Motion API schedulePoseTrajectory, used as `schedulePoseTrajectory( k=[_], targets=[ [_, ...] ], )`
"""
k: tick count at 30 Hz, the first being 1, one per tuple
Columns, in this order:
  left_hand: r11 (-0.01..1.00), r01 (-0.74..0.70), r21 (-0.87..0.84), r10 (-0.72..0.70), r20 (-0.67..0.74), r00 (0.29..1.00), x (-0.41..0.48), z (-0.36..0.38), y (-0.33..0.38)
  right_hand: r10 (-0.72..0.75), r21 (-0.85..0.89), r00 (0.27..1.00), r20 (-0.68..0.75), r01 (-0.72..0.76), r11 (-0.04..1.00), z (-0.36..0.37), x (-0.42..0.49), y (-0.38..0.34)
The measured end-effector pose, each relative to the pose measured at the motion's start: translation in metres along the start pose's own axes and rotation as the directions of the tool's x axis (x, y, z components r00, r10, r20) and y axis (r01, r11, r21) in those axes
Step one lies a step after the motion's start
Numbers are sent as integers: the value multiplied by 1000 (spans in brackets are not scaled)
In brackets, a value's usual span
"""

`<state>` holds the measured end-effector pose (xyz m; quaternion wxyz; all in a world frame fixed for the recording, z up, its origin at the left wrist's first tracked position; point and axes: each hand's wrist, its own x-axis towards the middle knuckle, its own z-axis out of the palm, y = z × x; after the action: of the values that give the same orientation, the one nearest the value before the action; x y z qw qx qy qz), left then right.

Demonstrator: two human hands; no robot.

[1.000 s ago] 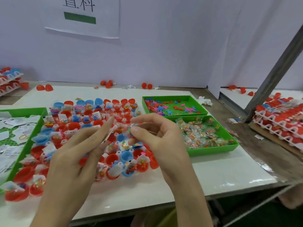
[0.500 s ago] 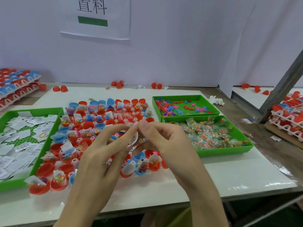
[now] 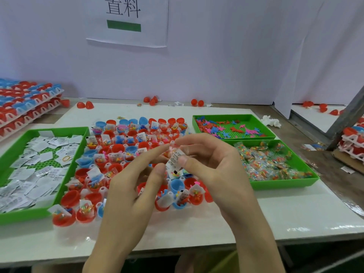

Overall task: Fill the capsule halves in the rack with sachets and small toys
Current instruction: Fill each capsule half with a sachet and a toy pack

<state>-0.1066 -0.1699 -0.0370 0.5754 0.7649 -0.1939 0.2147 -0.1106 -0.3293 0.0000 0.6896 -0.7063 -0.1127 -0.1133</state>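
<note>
Hands front and centre in the head view: the right hand (image 3: pixel 214 168) pinches a white printed sachet (image 3: pixel 174 160) between thumb and forefinger, and the left hand (image 3: pixel 136 186) meets it from the other side, thumb on its lower edge and forefinger reaching to the top. They hold the sachet in the air above the rack (image 3: pixel 108 165) of red and blue capsule halves (image 3: pixel 118 148), many of them stuffed with sachets and toy packets, a few bare. Left of the rack sits a green tray (image 3: pixel 11 215) heaped with white sachets. To the right, a near green tray (image 3: pixel 285 183) holds clear packets of colourful bits, and behind it another tray (image 3: pixel 232 116) holds flat plastic toys (image 3: pixel 234 130). Everything rests on the white table (image 3: pixel 216 223).
</note>
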Motion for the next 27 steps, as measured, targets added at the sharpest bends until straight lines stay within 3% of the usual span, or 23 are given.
schedulePoseTrajectory(
  k=[5, 15, 21, 27],
  targets=[
    [992, 27, -123, -26, 13, 1000, 0, 7, 10, -33, 8, 999, 26, 32, 999, 2, 0, -1],
    [991, 16, -131, -50, -260, 964, 0, 13, 13, -74, -74, 996, 42, 77, 994, 8, 1, 1],
    [987, 37, -156, -78, -260, 962, 1, 13, 15, -90, -121, 994, 56, 96, 988, 8, 2, 4],
    [989, 14, -146, -40, -172, 984, 1, 10, 14, -113, -83, 992, 57, 118, 990, 6, 3, 4]
  ],
)
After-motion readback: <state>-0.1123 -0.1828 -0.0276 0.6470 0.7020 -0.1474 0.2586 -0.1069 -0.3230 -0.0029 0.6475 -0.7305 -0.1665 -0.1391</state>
